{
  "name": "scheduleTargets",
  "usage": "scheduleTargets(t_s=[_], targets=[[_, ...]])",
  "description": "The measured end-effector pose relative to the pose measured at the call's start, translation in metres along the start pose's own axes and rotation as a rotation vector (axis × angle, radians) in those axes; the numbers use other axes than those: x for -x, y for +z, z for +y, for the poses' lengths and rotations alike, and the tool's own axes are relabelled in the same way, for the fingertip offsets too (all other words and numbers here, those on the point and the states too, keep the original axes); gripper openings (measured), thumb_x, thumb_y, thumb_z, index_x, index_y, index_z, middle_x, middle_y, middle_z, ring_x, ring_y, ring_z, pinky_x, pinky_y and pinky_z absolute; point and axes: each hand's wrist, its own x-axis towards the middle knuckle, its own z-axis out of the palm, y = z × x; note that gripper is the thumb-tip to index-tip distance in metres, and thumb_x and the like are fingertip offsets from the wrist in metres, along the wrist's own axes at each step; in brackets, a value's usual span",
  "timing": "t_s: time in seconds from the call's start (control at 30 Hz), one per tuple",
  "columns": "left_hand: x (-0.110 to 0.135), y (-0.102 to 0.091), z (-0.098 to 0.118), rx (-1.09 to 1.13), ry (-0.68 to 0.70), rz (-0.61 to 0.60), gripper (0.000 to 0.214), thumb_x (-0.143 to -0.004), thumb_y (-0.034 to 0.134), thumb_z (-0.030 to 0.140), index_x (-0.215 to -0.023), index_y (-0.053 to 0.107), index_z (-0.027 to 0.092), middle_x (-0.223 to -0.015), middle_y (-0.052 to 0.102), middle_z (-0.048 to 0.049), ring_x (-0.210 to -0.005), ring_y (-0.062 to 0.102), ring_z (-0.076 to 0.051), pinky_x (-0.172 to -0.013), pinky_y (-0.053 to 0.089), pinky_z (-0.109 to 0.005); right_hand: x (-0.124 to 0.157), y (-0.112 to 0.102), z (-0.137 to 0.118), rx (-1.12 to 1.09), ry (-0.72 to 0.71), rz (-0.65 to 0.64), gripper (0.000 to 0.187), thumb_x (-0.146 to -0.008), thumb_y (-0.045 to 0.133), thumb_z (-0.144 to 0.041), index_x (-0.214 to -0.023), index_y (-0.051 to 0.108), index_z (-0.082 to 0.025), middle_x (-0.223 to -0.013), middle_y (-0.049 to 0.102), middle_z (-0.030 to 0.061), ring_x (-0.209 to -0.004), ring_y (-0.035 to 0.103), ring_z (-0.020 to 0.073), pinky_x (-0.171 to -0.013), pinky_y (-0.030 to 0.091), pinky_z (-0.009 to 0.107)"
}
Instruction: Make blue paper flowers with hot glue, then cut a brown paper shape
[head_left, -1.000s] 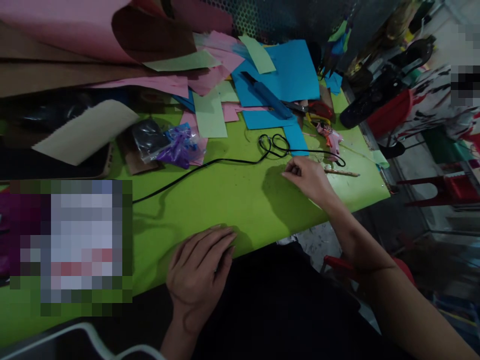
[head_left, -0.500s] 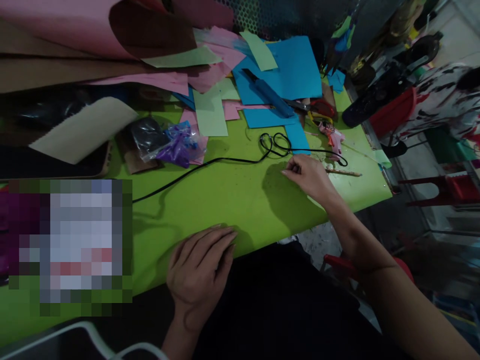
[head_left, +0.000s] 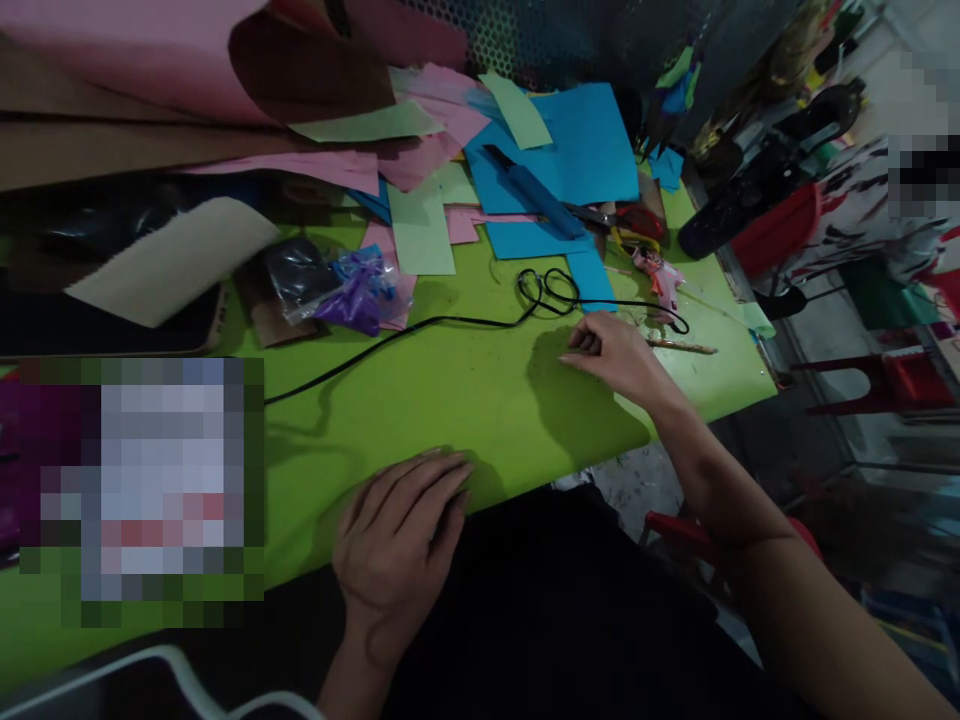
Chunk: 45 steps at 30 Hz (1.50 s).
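At the table's front edge my left hand [head_left: 405, 520] lies palm down with its fingers stretched out, holding nothing I can see. My right hand [head_left: 611, 350] rests on the green tabletop [head_left: 465, 400], its fingers curled in and nothing visible in them. Just beyond it runs a thin black cord [head_left: 551, 292], looped in the middle and leading to a pink glue gun [head_left: 661, 285]. A thin brown stick [head_left: 684, 347] lies right of that hand, partly hidden behind it.
Blue paper [head_left: 592, 150] lies at the back with a blue utility knife [head_left: 536, 190] and red-handled scissors [head_left: 637, 220]. Plastic bags of purple pieces [head_left: 360, 290] lie left of centre. Rolled pink paper [head_left: 150, 60] fills the back left. A red stool [head_left: 862, 385] stands off to the right.
The view has shifted very slightly. Both hands keep the same pose and place on the table, and nothing has been picked up or put down.
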Motion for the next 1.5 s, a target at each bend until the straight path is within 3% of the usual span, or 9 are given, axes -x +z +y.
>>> scheduleTargets(t_s=[0.13, 0.3, 0.47, 0.63, 0.8, 1.0, 1.17, 1.5], targets=[[0.000, 0.000, 0.000, -0.007, 0.003, 0.016, 0.024, -0.089, 0.069, 0.014, -0.110, 0.073, 0.025, -0.107, 0.080, -0.0013, -0.099, 0.074, -0.022, -0.089, 0.053, -0.038, 0.000, 0.000, 0.001, 0.020, -0.012, 0.029, 0.018, -0.084, 0.073, -0.020, -0.076, 0.057, -0.021, -0.079, 0.061, 0.0004, -0.073, 0.056, 0.0173, -0.068, 0.041, 0.031], [0.001, 0.000, -0.002, -0.007, 0.010, -0.005, 0.026, -0.088, 0.069, 0.014, -0.111, 0.074, 0.024, -0.109, 0.080, -0.0021, -0.101, 0.074, -0.023, -0.089, 0.053, -0.039, 0.003, -0.001, 0.004, 0.008, -0.026, -0.009, 0.020, -0.080, 0.077, -0.025, -0.082, 0.058, -0.022, -0.088, 0.063, 0.0025, -0.076, 0.057, 0.0182, -0.068, 0.044, 0.032], [0.001, 0.000, -0.001, -0.019, 0.007, 0.000, 0.026, -0.087, 0.071, 0.013, -0.110, 0.074, 0.024, -0.108, 0.080, -0.0022, -0.099, 0.074, -0.022, -0.088, 0.053, -0.038, 0.003, -0.001, 0.006, 0.011, -0.050, 0.043, 0.011, -0.086, 0.068, -0.019, -0.080, 0.058, -0.021, -0.083, 0.062, 0.0023, -0.077, 0.057, 0.0186, -0.070, 0.043, 0.032], [0.000, 0.000, -0.001, -0.012, 0.018, 0.001, 0.027, -0.087, 0.070, 0.013, -0.111, 0.074, 0.025, -0.108, 0.080, -0.0022, -0.099, 0.074, -0.022, -0.091, 0.053, -0.038, 0.003, -0.001, 0.008, -0.008, -0.033, -0.007, 0.020, -0.079, 0.078, -0.025, -0.084, 0.059, -0.021, -0.089, 0.062, 0.0023, -0.076, 0.056, 0.0178, -0.068, 0.043, 0.031], [-0.001, 0.000, -0.001, -0.033, 0.010, 0.013, 0.024, -0.088, 0.070, 0.014, -0.109, 0.074, 0.025, -0.106, 0.080, -0.0019, -0.096, 0.074, -0.022, -0.088, 0.052, -0.038, 0.002, 0.000, 0.010, 0.011, -0.048, 0.045, 0.011, -0.086, 0.068, -0.019, -0.080, 0.058, -0.022, -0.084, 0.063, 0.0016, -0.076, 0.057, 0.0181, -0.070, 0.042, 0.031], [0.000, 0.000, -0.001, -0.023, 0.019, -0.001, 0.025, -0.089, 0.069, 0.014, -0.111, 0.074, 0.024, -0.108, 0.080, -0.0028, -0.100, 0.073, -0.023, -0.091, 0.052, -0.038, 0.000, 0.000, 0.006, 0.026, -0.016, 0.011, 0.022, -0.079, 0.080, -0.025, -0.081, 0.059, -0.021, -0.086, 0.064, 0.0022, -0.077, 0.057, 0.0178, -0.069, 0.042, 0.031], [-0.001, 0.001, -0.001, -0.025, 0.008, 0.010, 0.025, -0.088, 0.069, 0.014, -0.110, 0.074, 0.025, -0.107, 0.080, -0.0023, -0.097, 0.074, -0.023, -0.089, 0.051, -0.038, -0.006, 0.002, 0.000, 0.056, 0.014, 0.068, 0.019, -0.083, 0.075, -0.024, -0.074, 0.058, -0.022, -0.077, 0.066, 0.0009, -0.072, 0.059, 0.0183, -0.067, 0.040, 0.031], [-0.002, 0.001, 0.000, -0.029, 0.011, 0.023, 0.023, -0.089, 0.069, 0.013, -0.108, 0.075, 0.023, -0.104, 0.081, -0.0024, -0.096, 0.073, -0.022, -0.088, 0.052, -0.037, -0.009, 0.003, -0.006, 0.119, 0.074, 0.037, 0.021, -0.084, 0.077, -0.026, -0.072, 0.060, -0.021, -0.076, 0.067, 0.0017, -0.070, 0.058, 0.0180, -0.065, 0.036, 0.030]])
